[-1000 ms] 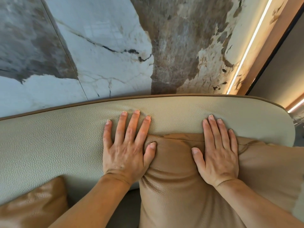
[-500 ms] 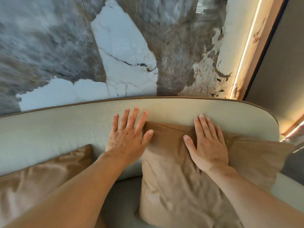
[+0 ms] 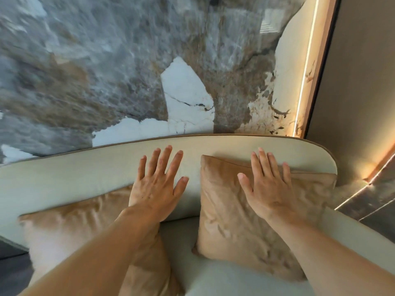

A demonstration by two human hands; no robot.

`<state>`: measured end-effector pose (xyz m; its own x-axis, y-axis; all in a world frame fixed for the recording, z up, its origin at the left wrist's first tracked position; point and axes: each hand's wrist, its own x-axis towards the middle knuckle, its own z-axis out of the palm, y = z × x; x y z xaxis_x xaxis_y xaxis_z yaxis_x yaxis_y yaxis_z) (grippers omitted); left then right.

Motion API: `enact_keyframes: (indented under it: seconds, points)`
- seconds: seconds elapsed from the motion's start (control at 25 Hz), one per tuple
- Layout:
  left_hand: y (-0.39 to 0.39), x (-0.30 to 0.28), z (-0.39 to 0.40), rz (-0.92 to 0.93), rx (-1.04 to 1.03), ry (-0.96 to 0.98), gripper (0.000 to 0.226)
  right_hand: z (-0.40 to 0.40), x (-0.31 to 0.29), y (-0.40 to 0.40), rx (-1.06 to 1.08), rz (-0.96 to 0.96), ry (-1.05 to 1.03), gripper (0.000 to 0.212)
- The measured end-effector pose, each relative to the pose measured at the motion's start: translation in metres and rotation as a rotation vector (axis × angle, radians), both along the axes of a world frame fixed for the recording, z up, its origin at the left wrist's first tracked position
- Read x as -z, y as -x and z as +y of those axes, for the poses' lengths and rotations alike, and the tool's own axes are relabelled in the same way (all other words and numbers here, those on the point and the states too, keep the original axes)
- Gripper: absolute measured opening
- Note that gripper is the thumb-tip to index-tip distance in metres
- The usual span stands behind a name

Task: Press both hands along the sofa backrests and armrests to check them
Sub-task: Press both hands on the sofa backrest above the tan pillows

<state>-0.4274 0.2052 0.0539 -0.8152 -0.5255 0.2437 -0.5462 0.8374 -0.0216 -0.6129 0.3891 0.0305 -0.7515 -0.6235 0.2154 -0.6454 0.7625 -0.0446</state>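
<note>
Warm light strip (image 3: 304, 82) glows at right (wall motion-blurred, edges curved by lens).

- The left hand (image 3: 157, 184) now sits clear of the right tan cushion (image 3: 252, 218), its thumb no longer touching it, fingers spread on the cream backrest (image 3: 85, 176).
- The right hand (image 3: 268, 184) fans wider.
- At 8 o'clock, the left tan cushion (image 3: 70, 227) shows far more.

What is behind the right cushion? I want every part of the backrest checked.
The cream backrest shows above the right cushion and beside it. The part behind is covered. The right hand lies on the cushion.
</note>
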Motion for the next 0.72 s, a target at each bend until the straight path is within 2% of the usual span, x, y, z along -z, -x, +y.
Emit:
enact_keyframes:
  seconds: [0.28, 0.52, 0.72]
  points:
    - [-0.112, -0.060, 0.003, 0.009, -0.075, -0.018, 0.069, -0.003, -0.067, -0.096, -0.053, 0.039, 0.045, 0.069]
    - [-0.227, -0.115, -0.012, 0.041, -0.131, 0.026, 0.070, -0.020, -0.127, -0.189, -0.087, 0.116, 0.035, 0.076]
    - [-0.329, -0.169, -0.027, 0.040, -0.176, 0.076, 0.069, -0.032, -0.179, -0.275, -0.101, 0.085, 0.067, 0.078]
